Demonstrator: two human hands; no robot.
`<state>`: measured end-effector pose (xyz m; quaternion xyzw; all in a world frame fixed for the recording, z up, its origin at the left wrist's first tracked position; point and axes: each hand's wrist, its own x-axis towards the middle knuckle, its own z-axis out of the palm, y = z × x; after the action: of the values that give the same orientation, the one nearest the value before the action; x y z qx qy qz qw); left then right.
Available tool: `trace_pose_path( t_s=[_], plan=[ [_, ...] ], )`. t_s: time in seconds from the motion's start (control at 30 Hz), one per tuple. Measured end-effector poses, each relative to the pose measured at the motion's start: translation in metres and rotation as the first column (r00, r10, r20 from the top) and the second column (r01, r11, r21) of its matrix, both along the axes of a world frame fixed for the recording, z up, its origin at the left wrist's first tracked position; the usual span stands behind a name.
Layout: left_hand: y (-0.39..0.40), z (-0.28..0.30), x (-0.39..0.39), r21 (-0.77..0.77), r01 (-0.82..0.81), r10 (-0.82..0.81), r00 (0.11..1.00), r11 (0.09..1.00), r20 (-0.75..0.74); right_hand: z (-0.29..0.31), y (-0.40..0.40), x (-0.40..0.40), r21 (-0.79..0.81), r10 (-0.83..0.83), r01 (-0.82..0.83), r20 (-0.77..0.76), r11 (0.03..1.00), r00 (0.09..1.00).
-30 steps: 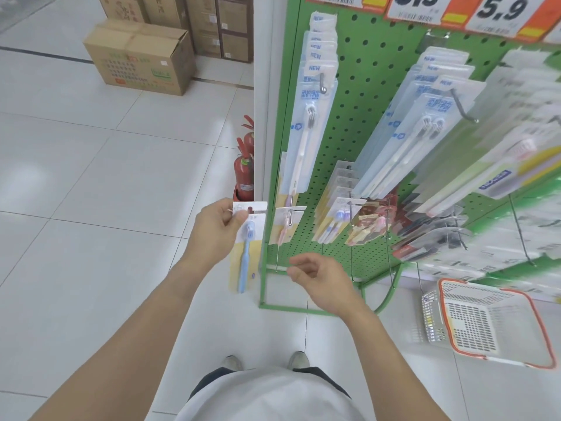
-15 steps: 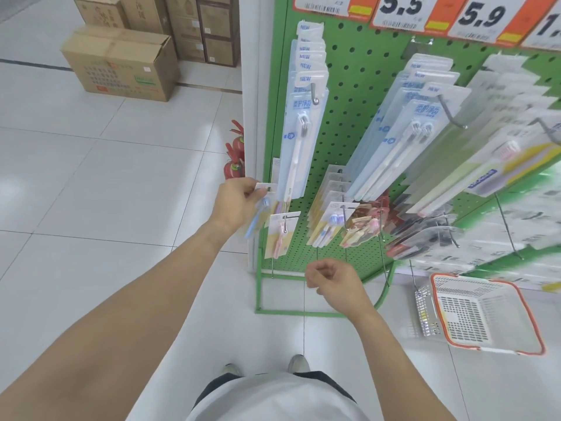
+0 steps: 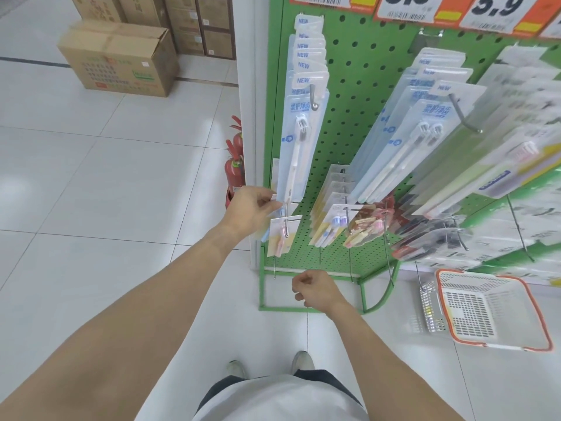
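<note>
Your left hand point(image 3: 250, 209) pinches the toothbrush card point(image 3: 275, 197) by its top, hook point(image 3: 286, 221) just right of your fingers; your right hand point(image 3: 315, 291) sits lower, curled and empty.

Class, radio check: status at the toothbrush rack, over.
Left grip pinching blue toothbrush pack at lower hook. Right grip curled, empty. Pink pack hangs on it.
</note>
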<state>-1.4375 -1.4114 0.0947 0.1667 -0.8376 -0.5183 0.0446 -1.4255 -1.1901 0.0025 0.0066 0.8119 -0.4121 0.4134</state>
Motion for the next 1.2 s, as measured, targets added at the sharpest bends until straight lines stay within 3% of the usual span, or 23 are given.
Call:
trace_pose_path(
  t_s=[0.3,0.37,0.47,0.57,1.0,1.2],
  plan=[
    [-0.026,-0.01,0.0,-0.225,0.16,-0.141,0.985,0.961,0.1,0.003,-0.002,-0.007,-0.036,-0.021,0.02,-0.011,0.999,1.0],
    [-0.035,-0.016,-0.003,-0.273,0.047,-0.033,0.998,0.961,0.057,0.004,-0.002,-0.012,-0.042,-0.044,0.043,-0.03,0.998,0.999],
    [-0.03,-0.02,-0.015,-0.197,-0.112,0.118,0.993,0.974,0.021,0.006,-0.003,-0.017,-0.046,-0.088,0.085,-0.068,0.995,0.994],
    [-0.02,-0.027,-0.028,-0.138,-0.095,0.097,0.995,0.986,0.005,0.008,-0.007,-0.018,-0.033,-0.089,0.086,-0.106,0.996,0.99],
    [-0.02,-0.019,-0.035,-0.201,-0.06,0.043,0.996,0.978,-0.084,0.015,-0.013,-0.018,-0.058,-0.096,0.089,-0.134,0.994,0.986],
    [-0.026,-0.007,-0.014,-0.138,-0.192,0.17,0.973,0.972,-0.155,0.011,-0.001,-0.011,-0.021,-0.054,0.051,-0.153,0.998,0.987]
  ],
)
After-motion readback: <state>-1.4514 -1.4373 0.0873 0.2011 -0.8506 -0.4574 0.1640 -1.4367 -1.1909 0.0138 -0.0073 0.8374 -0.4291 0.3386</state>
